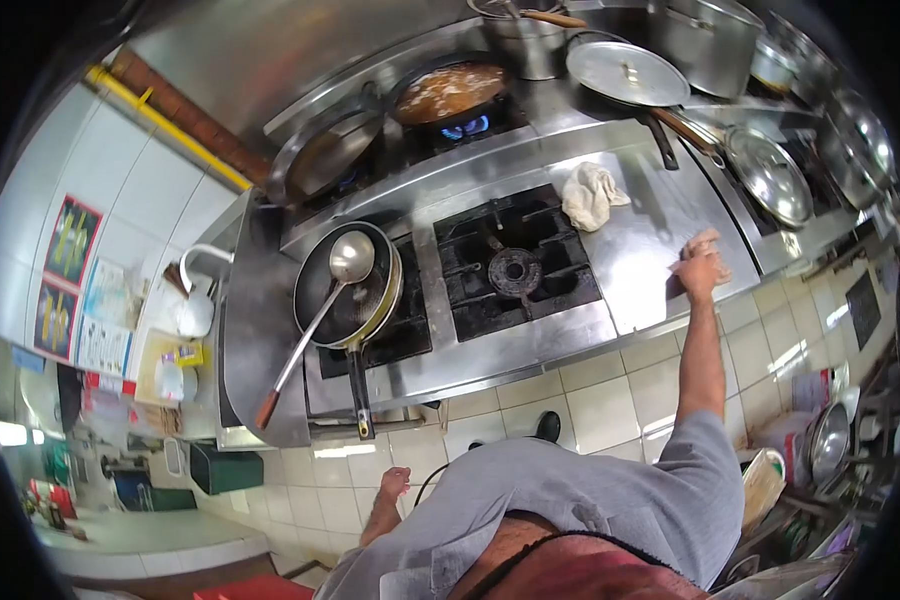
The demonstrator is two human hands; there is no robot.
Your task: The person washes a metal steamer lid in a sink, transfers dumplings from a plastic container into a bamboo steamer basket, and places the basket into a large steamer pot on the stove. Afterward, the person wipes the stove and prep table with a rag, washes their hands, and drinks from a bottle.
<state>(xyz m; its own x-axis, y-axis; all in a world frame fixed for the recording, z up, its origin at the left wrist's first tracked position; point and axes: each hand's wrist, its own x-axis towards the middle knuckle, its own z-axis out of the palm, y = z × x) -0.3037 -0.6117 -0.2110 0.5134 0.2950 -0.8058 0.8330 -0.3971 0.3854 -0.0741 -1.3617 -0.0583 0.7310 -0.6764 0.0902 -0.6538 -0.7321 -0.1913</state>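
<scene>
My right hand (701, 272) reaches out to the steel worktop at the right of the stove. Its fingers are closed on a beige cloth (707, 243), pressed against the metal near the front edge. My left hand (394, 484) hangs low beside my body, away from the stove, its fingers loosely bent and apart, with nothing visible in it. A second, crumpled cloth (592, 196) lies on the worktop by the bare burner (515, 272). On the left burner sits a black frying pan (315, 270), with a long-handled ladle (351, 258) resting across it.
Behind, a pan of bubbling brown liquid (452, 92) stands over a blue flame (466, 127), beside a tilted wok (328, 155). A lidded pan (628, 73), a loose lid (768, 176) and a big pot (708, 45) stand at right. Tiled floor (605, 405) lies below.
</scene>
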